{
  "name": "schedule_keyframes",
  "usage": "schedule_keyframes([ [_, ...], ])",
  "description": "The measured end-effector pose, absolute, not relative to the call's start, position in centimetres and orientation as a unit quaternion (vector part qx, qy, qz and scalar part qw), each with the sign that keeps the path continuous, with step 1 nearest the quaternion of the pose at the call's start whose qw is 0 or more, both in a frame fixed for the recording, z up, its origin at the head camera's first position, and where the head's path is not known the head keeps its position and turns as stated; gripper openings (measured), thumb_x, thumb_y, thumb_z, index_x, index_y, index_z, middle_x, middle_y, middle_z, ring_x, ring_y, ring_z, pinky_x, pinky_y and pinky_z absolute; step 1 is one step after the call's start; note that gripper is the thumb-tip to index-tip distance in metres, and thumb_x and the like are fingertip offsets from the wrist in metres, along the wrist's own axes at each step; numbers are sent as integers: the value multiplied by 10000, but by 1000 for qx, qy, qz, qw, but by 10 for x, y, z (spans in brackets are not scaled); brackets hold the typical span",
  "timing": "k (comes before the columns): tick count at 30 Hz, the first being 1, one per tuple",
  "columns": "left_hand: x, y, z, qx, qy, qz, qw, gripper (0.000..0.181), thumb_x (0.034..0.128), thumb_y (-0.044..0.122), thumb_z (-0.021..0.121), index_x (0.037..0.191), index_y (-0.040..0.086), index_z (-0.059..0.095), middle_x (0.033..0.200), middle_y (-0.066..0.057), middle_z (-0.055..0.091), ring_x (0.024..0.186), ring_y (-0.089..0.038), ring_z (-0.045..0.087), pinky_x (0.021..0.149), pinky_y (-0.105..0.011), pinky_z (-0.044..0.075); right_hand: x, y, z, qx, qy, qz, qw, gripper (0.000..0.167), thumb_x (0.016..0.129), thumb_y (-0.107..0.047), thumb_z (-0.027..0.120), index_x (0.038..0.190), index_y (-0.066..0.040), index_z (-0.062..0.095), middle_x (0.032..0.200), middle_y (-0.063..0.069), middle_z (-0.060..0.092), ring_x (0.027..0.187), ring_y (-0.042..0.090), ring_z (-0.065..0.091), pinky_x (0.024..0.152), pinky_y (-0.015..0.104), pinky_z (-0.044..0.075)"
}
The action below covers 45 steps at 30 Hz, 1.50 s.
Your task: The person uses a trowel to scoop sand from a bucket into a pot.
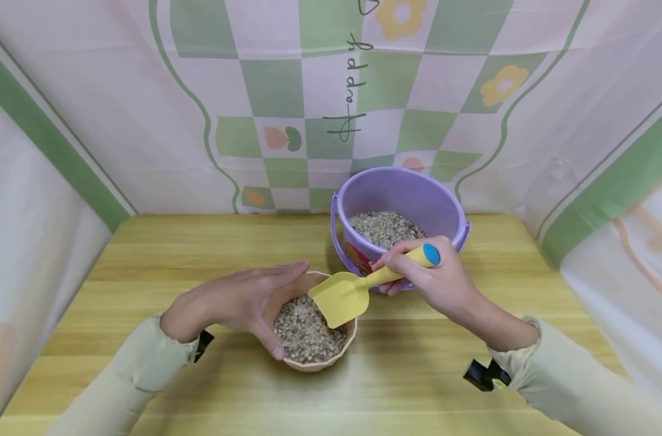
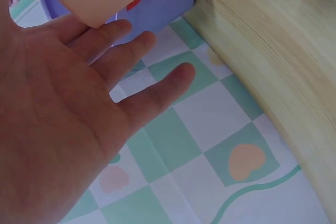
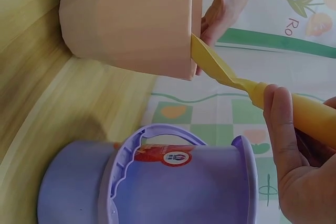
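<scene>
Wood-grain table [image 1: 227,248]: backed by checked cloth [image 1: 271,88].
Right hand [image 1: 436,275]: grips yellow scoop [image 1: 341,300] by handle; roll wrist slowly.
Scoop: blade over bowl [image 3: 131,19]'s right rim; keep tip inside.
Left hand [image 1: 238,303]: fingers spread at bowl's left; should brace it.
Bowl: just front-left of bucket [image 1: 396,188]; gravel [image 1: 306,339] in both.

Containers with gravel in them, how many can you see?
2: the peach bowl by the left hand, and the purple bucket just beyond the right hand.
</scene>
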State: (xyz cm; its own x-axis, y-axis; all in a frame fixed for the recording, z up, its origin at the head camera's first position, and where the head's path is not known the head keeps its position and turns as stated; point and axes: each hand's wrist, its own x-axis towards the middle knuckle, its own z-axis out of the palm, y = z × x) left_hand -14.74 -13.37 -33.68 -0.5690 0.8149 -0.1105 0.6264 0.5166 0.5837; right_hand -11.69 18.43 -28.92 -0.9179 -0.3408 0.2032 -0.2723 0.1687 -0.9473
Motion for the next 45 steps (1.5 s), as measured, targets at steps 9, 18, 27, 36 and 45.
schedule_keyframes([
  [9,-144,-133,-332,422,861,225,172,1423,549,665,866,1614,144,80,1611,-76,286,1434,-275,347,1115,-508,357,-117,192,-281,-214,753,-622,21,230,987,13,540,899,155,697,861,210,732,659,307,724,600,404,595],
  [18,-138,-130,-323,411,879,187,150,1355,558,688,842,1573,27,235,1585,-119,334,1416,-300,380,1133,-481,338,-119,206,-267,-224,709,-669,-16,232,984,60,521,869,185,679,841,220,732,610,281,714,558,385,584],
  [27,-142,-127,-313,411,883,179,139,1215,637,703,789,1525,-3,353,1532,-150,418,1362,-323,454,1113,-449,375,-132,223,-258,-207,639,-739,-44,254,987,105,467,869,215,663,842,300,702,588,337,699,534,384,578],
  [36,-165,-115,-305,410,884,223,15,685,934,465,675,1469,77,493,1488,-115,491,1349,-267,483,1096,-416,401,-150,244,-256,-197,593,-780,-31,276,1010,53,479,892,214,670,844,276,720,630,317,725,574,352,588],
  [45,-186,-98,-300,418,877,229,-59,623,966,441,636,1496,155,475,1574,-111,372,1397,-308,416,1098,-479,390,-161,259,-253,-178,571,-800,-44,268,1011,23,510,914,217,667,850,275,721,624,329,722,603,370,589],
])
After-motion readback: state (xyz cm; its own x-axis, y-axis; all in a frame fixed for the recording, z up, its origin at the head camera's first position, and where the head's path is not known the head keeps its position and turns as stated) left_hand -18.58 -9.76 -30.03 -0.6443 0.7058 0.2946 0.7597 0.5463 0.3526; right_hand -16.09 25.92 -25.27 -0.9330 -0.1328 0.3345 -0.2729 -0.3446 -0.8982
